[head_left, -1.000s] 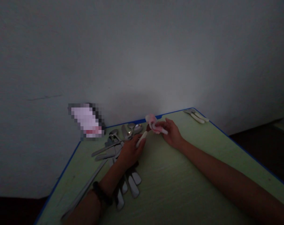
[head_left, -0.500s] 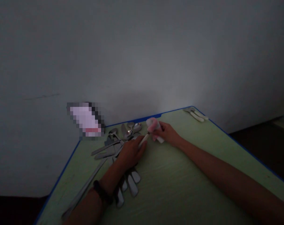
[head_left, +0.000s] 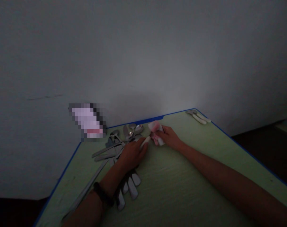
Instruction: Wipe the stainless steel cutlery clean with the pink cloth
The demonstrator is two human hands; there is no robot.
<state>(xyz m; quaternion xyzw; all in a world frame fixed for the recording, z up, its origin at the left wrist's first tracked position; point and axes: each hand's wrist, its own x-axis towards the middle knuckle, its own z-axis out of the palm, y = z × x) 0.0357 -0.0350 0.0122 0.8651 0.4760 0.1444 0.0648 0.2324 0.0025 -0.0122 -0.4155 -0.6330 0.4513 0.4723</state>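
My left hand [head_left: 133, 154], with a dark band at the wrist, is closed around the pale handle of a piece of cutlery [head_left: 145, 142]. The far end of that piece goes into a pink-and-white cloth [head_left: 155, 127], so its kind is hidden. Pinched over that end, my right hand [head_left: 169, 136] grips the cloth. Beneath and around my left hand lies a loose pile of metal cutlery, with spoons [head_left: 139, 128] at the back and broad handles [head_left: 133, 189] pointing toward me.
Pale-handled cutlery [head_left: 199, 117] rests at the far right corner of the green table [head_left: 181, 189]. A blurred-out device [head_left: 86, 121] leans at the back left. Behind the table's blue edge stands a grey wall [head_left: 143, 56]. One long metal piece [head_left: 86, 189] lies by my left forearm.
My right hand and the cloth have shifted slightly, and the cloth now lies more spread around the cutlery's end. My left hand keeps its hold in nearly the same place.
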